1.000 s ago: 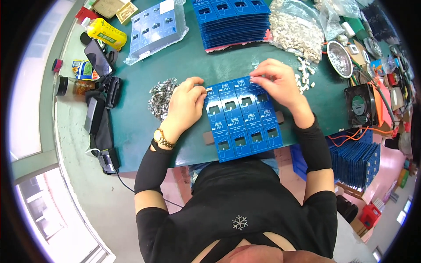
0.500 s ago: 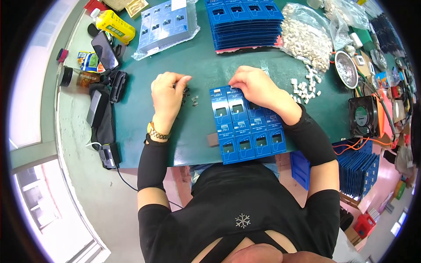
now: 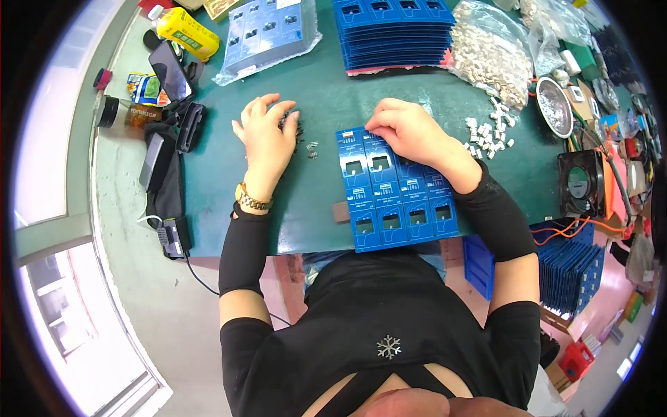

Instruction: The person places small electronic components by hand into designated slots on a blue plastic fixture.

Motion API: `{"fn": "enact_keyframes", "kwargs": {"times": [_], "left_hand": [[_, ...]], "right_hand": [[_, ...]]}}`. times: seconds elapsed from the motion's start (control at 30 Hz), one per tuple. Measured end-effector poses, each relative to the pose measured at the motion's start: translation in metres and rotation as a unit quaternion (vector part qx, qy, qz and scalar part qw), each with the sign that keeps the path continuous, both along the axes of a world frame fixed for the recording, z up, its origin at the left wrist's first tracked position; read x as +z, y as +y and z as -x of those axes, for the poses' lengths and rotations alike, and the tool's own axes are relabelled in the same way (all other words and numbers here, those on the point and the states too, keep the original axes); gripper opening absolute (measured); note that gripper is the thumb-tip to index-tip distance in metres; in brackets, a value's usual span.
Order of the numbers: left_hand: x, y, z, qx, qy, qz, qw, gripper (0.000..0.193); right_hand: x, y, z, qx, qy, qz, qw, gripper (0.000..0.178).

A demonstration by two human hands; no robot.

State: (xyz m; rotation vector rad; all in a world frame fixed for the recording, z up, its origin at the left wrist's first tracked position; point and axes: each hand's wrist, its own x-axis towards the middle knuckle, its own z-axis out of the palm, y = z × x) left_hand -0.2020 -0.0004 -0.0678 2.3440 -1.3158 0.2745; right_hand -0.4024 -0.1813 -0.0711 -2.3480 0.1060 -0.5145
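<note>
A blue circuit board panel (image 3: 392,194), divided into several units with square cutouts, lies at the front edge of the green table. My right hand (image 3: 410,132) is at the panel's top edge, thumb and fingertips pinched together. Whatever sits between those fingertips is too small or hidden to make out. To the left of the panel, my left hand (image 3: 269,135) hovers with fingers apart over a small pile of dark pin parts (image 3: 299,131), which it partly covers. A few loose pin headers (image 3: 313,149) lie between that hand and the panel.
White connectors (image 3: 492,132) are scattered right of the panel, near a bag of similar pieces (image 3: 490,52) and a metal bowl (image 3: 554,108). Stacked blue panels (image 3: 394,38) and a wrapped pack of boards (image 3: 267,35) stand at the back. A phone (image 3: 170,73) and bottle (image 3: 186,33) are at left.
My left hand has opened its curled fingers and spread them over the dark parts. My right hand stays pinched at the panel's top edge. The whole view has shifted slightly.
</note>
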Motion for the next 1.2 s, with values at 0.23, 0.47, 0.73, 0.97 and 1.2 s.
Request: {"fn": "enact_keyframes", "kwargs": {"times": [0.23, 0.47, 0.73, 0.97, 1.2], "left_hand": [[-0.009, 0.001, -0.015, 0.037, -0.002, -0.072, 0.997, 0.017], [-0.007, -0.004, -0.009, -0.012, -0.088, -0.054, 0.995, 0.010], [-0.006, -0.008, -0.006, -0.059, -0.014, 0.038, 0.997, 0.011], [-0.019, 0.003, -0.020, -0.176, -0.004, 0.114, 0.978, 0.014], [0.002, -0.003, 0.009, -0.142, 0.028, 0.081, 0.986, 0.022]], "right_hand": [[0.001, 0.000, -0.012, -0.041, 0.088, -0.032, 0.995, 0.008], [-0.002, -0.008, -0.004, -0.043, 0.038, 0.024, 0.998, 0.013], [0.039, -0.081, 0.097, -0.250, 0.241, 0.132, 0.928, 0.017], [0.008, -0.082, 0.073, -0.186, 0.160, 0.097, 0.965, 0.021], [-0.003, -0.086, 0.068, -0.198, 0.023, 0.078, 0.977, 0.007]]}}
